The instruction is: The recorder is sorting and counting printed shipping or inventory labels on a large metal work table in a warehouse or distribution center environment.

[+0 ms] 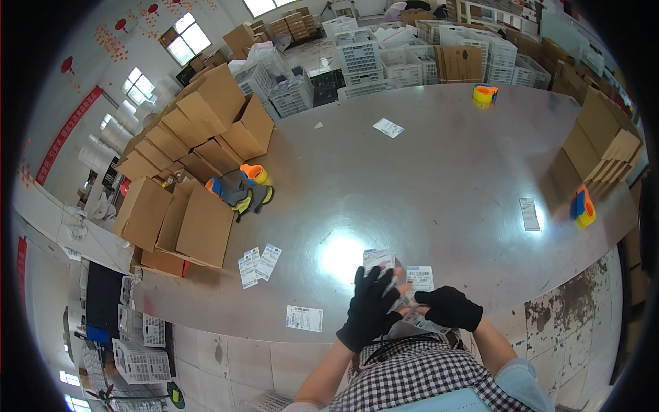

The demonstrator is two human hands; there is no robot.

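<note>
Both my hands wear black fingerless gloves and meet just above the near edge of a grey metal table (425, 178). My left hand (371, 302) holds a small stack of white printed labels (379, 259) fanned upward. My right hand (449, 307) pinches more labels of the same stack (420, 278) from the right. The lower part of the stack is hidden behind my fingers.
Loose labels lie on the table at left (259, 263), near the front edge (304, 318), far back (388, 128) and right (529, 213). Open cardboard boxes (185, 226) crowd the left end, gloves (246, 196) beside them. Tape dispensers (583, 207) (484, 94), folded cartons (604, 141), white crates (357, 55) behind.
</note>
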